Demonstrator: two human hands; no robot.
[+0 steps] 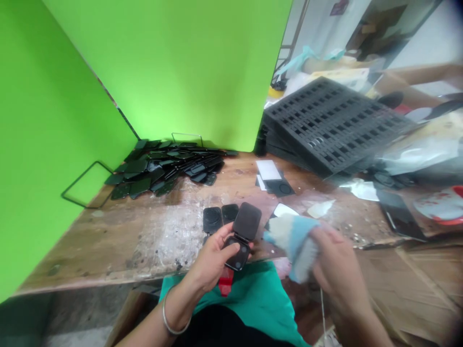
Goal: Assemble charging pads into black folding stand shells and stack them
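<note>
My left hand (pixel 213 258) holds an opened black hinged case (pixel 248 221) above the table's front edge, the thumb on its lower half, where round spots show. My right hand (pixel 334 262), blurred, grips a light blue and white cloth (pixel 294 236) just right of the case. Behind my left hand, black hinged pieces (pixel 212 220) lie on the wooden table (pixel 108 241). A white-topped piece (pixel 285 210) lies behind the cloth, partly covered by it.
A heap of glossy black plates (pixel 159 168) sits at the back left against green panels (pixel 181 62). White and dark cards (pixel 268 170) lie mid-table. At right are a black slotted tray (pixel 336 125), a dark phone-like slab (pixel 401 217) and a red-and-white item (pixel 439 205).
</note>
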